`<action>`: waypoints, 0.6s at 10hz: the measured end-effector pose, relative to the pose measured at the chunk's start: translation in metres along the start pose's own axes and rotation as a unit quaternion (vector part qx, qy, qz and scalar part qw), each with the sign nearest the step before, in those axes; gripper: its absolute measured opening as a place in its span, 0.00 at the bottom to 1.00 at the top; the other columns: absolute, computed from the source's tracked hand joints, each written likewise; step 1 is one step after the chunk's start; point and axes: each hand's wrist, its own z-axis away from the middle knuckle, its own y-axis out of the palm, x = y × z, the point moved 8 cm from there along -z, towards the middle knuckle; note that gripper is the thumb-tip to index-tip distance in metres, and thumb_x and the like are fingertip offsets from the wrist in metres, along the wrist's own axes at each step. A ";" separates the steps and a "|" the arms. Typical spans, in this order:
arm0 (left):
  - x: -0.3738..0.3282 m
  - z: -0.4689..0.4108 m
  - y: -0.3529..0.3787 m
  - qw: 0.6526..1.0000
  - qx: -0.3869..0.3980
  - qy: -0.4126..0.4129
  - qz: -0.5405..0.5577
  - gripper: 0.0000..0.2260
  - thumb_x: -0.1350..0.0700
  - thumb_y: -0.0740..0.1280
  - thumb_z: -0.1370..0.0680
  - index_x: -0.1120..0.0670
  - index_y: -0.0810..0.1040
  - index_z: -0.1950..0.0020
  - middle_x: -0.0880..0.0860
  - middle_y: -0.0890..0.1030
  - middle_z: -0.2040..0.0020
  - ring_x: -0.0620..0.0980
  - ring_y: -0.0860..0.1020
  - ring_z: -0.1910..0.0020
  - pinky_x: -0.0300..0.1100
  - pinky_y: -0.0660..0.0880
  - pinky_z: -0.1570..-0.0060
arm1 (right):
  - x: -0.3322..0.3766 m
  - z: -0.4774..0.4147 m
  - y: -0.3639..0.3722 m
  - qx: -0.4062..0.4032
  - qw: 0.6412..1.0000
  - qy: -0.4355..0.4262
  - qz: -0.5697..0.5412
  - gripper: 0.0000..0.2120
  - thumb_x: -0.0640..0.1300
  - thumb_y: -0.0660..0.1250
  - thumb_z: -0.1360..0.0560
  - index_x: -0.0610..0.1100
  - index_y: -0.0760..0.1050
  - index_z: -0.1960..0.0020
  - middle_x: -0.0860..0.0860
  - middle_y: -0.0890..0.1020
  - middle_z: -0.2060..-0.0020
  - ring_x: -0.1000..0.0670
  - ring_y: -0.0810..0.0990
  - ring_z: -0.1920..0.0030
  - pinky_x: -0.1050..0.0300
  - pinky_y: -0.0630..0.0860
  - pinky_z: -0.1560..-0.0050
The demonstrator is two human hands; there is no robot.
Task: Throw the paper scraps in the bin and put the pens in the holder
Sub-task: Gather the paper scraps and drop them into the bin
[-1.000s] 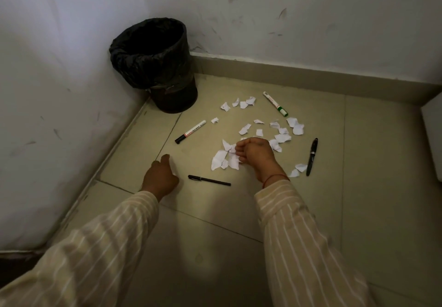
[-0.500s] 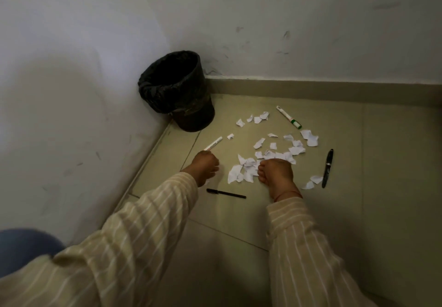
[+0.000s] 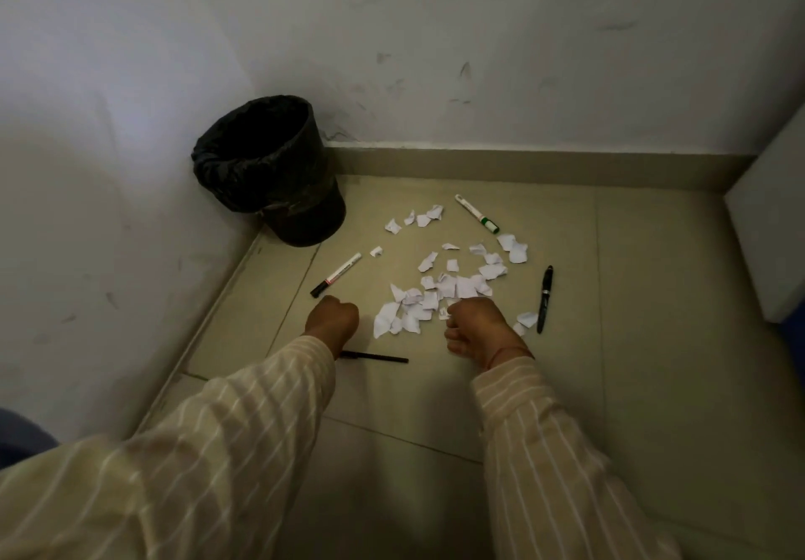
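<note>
A: What are those paper scraps [image 3: 440,293] going to be like to pick up?

B: Light and limp, I'd guess. They're small torn white bits, some curled at the edges, lying flat on the tiled floor [image 3: 653,341]. They'd likely flutter or slip out of a loose fist, so pinching one at a time looks slow. Raking the pile together and closing the fingers round a clump seems the better hold.

A: Where do they lie?

B: Mostly between the two hands and just beyond the right hand [image 3: 475,328]. A looser scatter runs further out, toward the black-lined bin [image 3: 265,167] that stands beyond the left hand [image 3: 333,320] in the corner.

A: And the hands?

B: The right hand is curled almost closed at the near edge of the pile, knuckles up, with a few scraps touching its fingers. Whether it has any gathered inside I can't tell. The left hand is a closed fist, apart from the paper, and nothing shows in it.

A: The pens?

B: Stiff and smooth, easy to take by the barrel. A black-capped marker [image 3: 336,274] lies just beyond the left fist, a thin black pen [image 3: 374,357] lies partly under the left wrist, a black fountain pen [image 3: 544,298] lies to the right of the right hand, and a green-capped marker [image 3: 477,213] lies further out. I see no holder.
</note>
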 end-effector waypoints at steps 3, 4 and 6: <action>0.001 -0.016 0.017 0.998 0.056 -0.025 -0.011 0.08 0.57 0.61 0.22 0.60 0.73 0.46 0.60 0.76 0.46 0.60 0.76 0.50 0.46 0.75 0.48 | 0.001 0.013 -0.015 -0.214 0.903 -0.118 0.354 0.20 0.40 0.63 0.24 0.35 0.72 0.33 0.37 0.73 0.34 0.35 0.72 0.32 0.47 0.73 0.33; -0.010 -0.027 0.023 0.997 0.070 -0.003 -0.031 0.14 0.57 0.60 0.21 0.62 0.77 0.40 0.63 0.79 0.40 0.63 0.79 0.44 0.45 0.73 0.50 | 0.002 0.011 0.004 -0.160 0.892 -0.140 0.400 0.22 0.41 0.62 0.26 0.35 0.73 0.34 0.37 0.74 0.33 0.34 0.71 0.31 0.51 0.70 0.32; -0.042 -0.045 0.074 0.973 0.202 0.034 0.108 0.26 0.59 0.65 0.28 0.55 0.75 0.29 0.63 0.80 0.33 0.64 0.81 0.38 0.56 0.82 0.43 | 0.029 0.017 -0.026 -0.262 0.899 -0.177 0.302 0.23 0.35 0.64 0.26 0.38 0.77 0.32 0.38 0.80 0.36 0.35 0.77 0.34 0.50 0.75 0.34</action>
